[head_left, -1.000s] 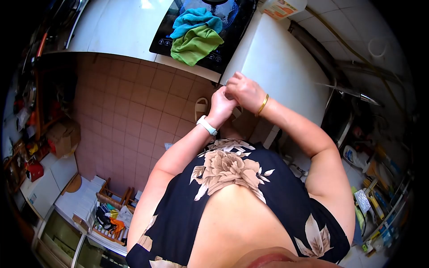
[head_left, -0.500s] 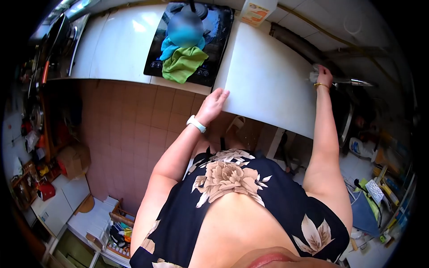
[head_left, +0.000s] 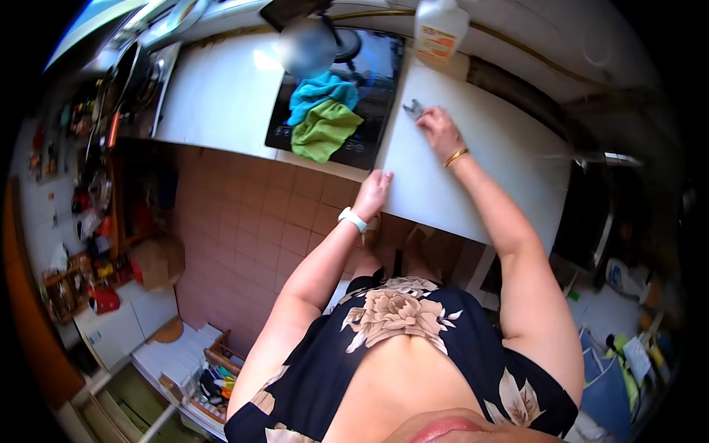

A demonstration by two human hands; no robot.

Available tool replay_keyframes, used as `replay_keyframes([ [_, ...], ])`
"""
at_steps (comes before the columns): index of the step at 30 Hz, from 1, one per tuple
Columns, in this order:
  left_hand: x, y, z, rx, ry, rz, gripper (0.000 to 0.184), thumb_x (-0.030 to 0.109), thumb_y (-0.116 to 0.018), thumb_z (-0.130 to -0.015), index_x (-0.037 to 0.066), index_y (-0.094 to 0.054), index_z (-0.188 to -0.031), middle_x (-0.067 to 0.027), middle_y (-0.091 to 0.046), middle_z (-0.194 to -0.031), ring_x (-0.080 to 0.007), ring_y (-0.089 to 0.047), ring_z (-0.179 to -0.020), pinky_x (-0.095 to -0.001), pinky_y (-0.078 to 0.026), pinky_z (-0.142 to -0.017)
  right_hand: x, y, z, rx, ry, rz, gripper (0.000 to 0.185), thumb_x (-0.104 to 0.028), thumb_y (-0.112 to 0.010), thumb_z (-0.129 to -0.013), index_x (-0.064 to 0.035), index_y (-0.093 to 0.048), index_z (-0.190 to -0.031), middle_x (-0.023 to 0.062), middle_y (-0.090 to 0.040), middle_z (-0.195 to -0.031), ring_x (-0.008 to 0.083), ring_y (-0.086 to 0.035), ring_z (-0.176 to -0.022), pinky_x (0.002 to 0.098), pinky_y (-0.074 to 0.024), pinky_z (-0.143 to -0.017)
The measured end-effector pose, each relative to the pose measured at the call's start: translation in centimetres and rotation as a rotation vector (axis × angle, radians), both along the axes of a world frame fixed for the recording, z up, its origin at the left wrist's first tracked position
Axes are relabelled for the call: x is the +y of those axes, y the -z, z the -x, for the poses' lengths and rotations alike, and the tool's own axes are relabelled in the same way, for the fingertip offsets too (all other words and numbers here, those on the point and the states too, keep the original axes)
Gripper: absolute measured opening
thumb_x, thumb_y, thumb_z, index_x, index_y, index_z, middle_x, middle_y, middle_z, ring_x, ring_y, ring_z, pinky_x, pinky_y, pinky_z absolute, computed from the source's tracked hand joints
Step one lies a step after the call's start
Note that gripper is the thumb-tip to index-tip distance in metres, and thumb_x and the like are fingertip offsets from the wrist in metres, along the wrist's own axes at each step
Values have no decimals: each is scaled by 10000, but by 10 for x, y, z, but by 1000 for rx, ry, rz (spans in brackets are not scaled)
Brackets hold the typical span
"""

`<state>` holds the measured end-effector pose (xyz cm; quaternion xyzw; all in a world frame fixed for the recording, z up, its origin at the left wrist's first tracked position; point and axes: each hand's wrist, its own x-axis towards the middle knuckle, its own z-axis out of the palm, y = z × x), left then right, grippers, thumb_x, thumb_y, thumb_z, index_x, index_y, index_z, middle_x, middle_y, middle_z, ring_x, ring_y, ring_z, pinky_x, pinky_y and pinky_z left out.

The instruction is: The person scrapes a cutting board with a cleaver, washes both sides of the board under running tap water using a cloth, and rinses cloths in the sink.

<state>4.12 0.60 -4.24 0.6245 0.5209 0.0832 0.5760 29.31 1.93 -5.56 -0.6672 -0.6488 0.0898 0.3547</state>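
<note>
Pinching a small grey crumpled piece [head_left: 413, 110] at the frame's upper centre, low enough seemingly to touch the white worktop [head_left: 436, 188], the right hand [head_left: 443, 135] reaches out, while the left hand [head_left: 374, 193] rests at its lower edge, perhaps for balance, grip unclear.

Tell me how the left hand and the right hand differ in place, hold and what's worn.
The left hand is at the white counter's front edge, while the right hand is farther in over its top. The right hand holds a small grey piece; the left hand shows none. The left wears a white wristband, the right a gold bracelet. Both are gloveless.
</note>
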Motion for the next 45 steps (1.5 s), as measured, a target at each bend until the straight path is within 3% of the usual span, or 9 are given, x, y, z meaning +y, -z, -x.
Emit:
replay_keyframes([
  [5, 3, 28, 2, 12, 35, -49, 409, 348, -478, -1004, -46, -569, -941, -94, -579, -754, -154, -503, -713, -348, -455, -672, -97, 67, -191, -77, 696, 96, 122, -26, -575, -818, -71, -653, -899, 138, -607, -997, 335, -568, -972, 379, -479, -835],
  [7, 1, 23, 1, 28, 42, -67, 415, 353, -474, -1005, -48, -553, -933, -117, -578, -739, -194, -512, -678, -365, -449, -649, -144, 78, -240, 424, 953, 77, 124, -92, -535, -884, -44, -649, -891, 122, -632, -1076, 278, -578, -1039, 360, -469, -853],
  [11, -19, -13, -5, 61, 98, -122, 392, 317, -540, -982, -72, -550, -1027, -181, -644, -874, -231, -599, -785, -373, -480, -731, -144, 121, -249, 397, 1355, 0, 294, -281, -428, -963, -60, -622, -964, 79, -644, -810, 238, -582, -745, 365, -487, -727],
  [17, -23, -7, -7, 178, 76, -147, 368, 314, -606, -947, -34, -547, -844, -59, -530, -670, -148, -438, -610, -330, -405, -561, -109, 32, -124, 47, 574, -40, 209, -210, -662, -810, -76, -620, -966, 132, -594, -970, 330, -566, -932, 393, -479, -815],
  [26, -25, -13, -8, 38, 7, -343, 371, 299, -661, -915, -17, -539, -766, 1, -438, -594, -105, -356, -563, -317, -345, -504, -230, 23, -257, 282, 1128, 92, 159, -199, -644, -843, -88, -691, -945, 142, -695, -867, 304, -675, -814, 375, -528, -716],
  [31, -17, -19, -15, 513, 155, -238, 503, 389, -656, -885, -72, -593, -1077, -257, -648, -910, -402, -618, -839, -423, -490, -759, -238, 39, -302, 163, 1013, 178, 321, -375, -652, -849, -70, -709, -931, 143, -701, -888, 317, -679, -847, 385, -520, -731],
  [33, -19, -10, -15, 497, 126, -245, 532, 400, -648, -886, -68, -577, -1127, -276, -647, -986, -421, -621, -944, -437, -492, -817, -236, 42, -307, 653, 1059, 251, 319, -379, -659, -842, -82, -714, -947, 130, -705, -828, 310, -680, -804, 402, -512, -713],
  [41, -35, -49, -20, 299, -6, -336, 460, 406, -532, -974, -28, -579, -830, -128, -533, -610, -204, -463, -561, -370, -412, -563, -224, 25, -293, 191, 1066, 355, 322, -367, -668, -841, -97, -705, -1012, 158, -697, -847, 369, -659, -846, 453, -514, -762],
  [45, -46, -72, -11, 238, 23, -314, 457, 389, -515, -989, -23, -540, -791, -100, -487, -595, -167, -427, -559, -347, -394, -547, -212, 7, -208, 29, 680, 77, 378, -266, -725, -807, -132, -649, -1152, 131, -622, -1207, 301, -581, -1104, 396, -467, -942],
])
